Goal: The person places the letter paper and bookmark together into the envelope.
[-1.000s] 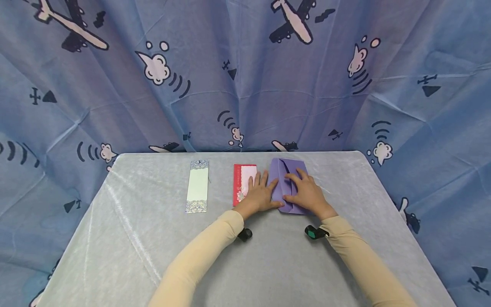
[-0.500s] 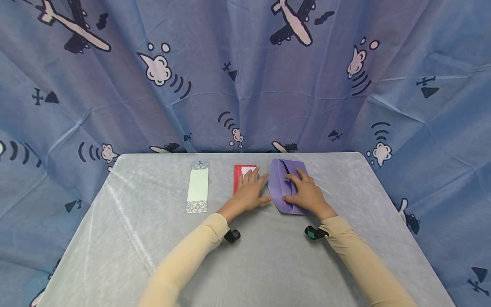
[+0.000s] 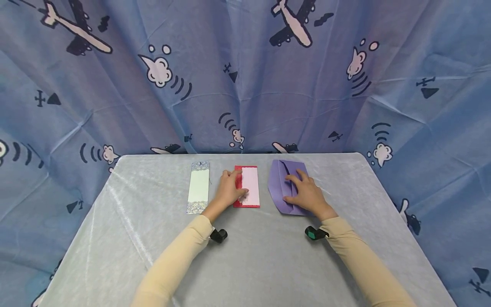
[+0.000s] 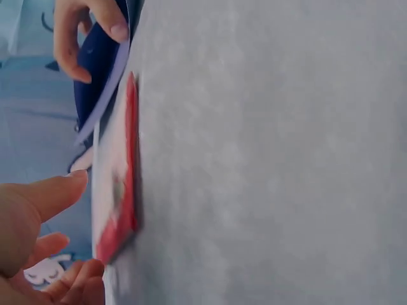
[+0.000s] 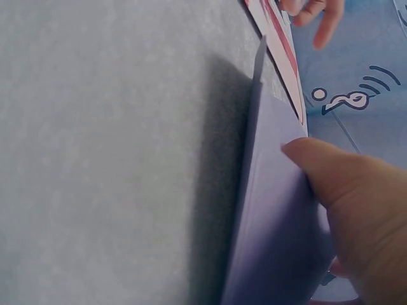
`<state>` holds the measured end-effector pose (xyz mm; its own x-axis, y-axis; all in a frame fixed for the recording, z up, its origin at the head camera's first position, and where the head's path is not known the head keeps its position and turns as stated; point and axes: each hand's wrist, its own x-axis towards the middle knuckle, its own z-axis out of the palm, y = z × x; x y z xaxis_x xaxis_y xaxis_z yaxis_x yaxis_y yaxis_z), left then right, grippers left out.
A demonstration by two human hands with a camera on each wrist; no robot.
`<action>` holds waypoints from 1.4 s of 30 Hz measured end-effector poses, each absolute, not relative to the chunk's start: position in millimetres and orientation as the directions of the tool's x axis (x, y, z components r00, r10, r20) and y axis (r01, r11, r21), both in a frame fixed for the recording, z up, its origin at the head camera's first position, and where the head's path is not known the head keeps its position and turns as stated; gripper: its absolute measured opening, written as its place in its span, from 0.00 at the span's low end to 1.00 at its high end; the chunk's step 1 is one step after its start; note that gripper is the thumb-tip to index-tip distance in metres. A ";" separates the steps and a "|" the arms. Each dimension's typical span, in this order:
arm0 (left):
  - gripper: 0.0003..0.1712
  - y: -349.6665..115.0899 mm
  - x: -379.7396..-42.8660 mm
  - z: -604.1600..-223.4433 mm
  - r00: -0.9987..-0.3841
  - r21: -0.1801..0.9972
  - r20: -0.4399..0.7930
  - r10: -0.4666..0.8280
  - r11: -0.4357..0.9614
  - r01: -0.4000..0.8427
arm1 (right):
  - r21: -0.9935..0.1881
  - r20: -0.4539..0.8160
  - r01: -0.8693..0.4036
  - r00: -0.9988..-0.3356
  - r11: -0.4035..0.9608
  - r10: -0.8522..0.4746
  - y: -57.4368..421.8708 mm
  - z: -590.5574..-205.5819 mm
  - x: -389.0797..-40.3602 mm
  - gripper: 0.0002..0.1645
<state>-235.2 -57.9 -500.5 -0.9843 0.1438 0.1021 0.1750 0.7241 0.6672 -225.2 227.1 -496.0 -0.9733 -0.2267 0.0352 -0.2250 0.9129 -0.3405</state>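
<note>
A purple paper envelope [image 3: 280, 194] with folded flaps lies on the right of the row in the head view. My right hand [image 3: 308, 195] rests on it, thumb and fingers spread apart; in the right wrist view the thumb [image 5: 318, 162] lies over the purple paper [image 5: 273, 210]. To the left is a red booklet or card with a pale pink panel [image 3: 251, 187]. My left hand [image 3: 227, 189] is at its left side, thumb and fingers apart over the red border. The left wrist view shows those fingers near the card's edge [image 4: 130, 159]; contact cannot be told.
A pale green bookmark-like card [image 3: 198, 185] with blue patterned ends lies left of the left hand. All sit near the back of a grey cloth-covered table [image 3: 264, 260]. Behind hangs a blue curtain [image 3: 245, 76] with airplane prints. A black camera is strapped to each wrist.
My left hand has moved left from the envelope's edge, across the red card to its left side, uncovering the pink panel. My right hand stays on the envelope.
</note>
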 end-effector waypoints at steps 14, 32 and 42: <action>0.38 -70.5 -243.8 -509.0 -0.990 0.723 0.051 0.134 0.678 0.129 | -0.341 0.040 -0.222 -0.974 0.914 -0.222 228.6 -500.0 -226.0 0.44; 0.33 -59.9 -239.0 -508.5 -0.997 0.708 0.066 0.034 0.702 0.071 | -0.336 0.055 -0.238 -0.971 0.911 -0.234 228.0 -496.4 -224.4 0.44; 0.27 -62.6 -240.5 -511.8 -0.999 0.753 0.039 0.031 0.657 0.050 | -0.338 0.053 -0.241 -0.970 0.910 -0.237 228.5 -497.2 -224.0 0.44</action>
<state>-240.5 -62.6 -511.8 -0.9988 0.0308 0.0388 0.0495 0.6567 0.7525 -224.0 228.5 -497.2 -0.9700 -0.2373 0.0531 -0.2411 0.9099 -0.3376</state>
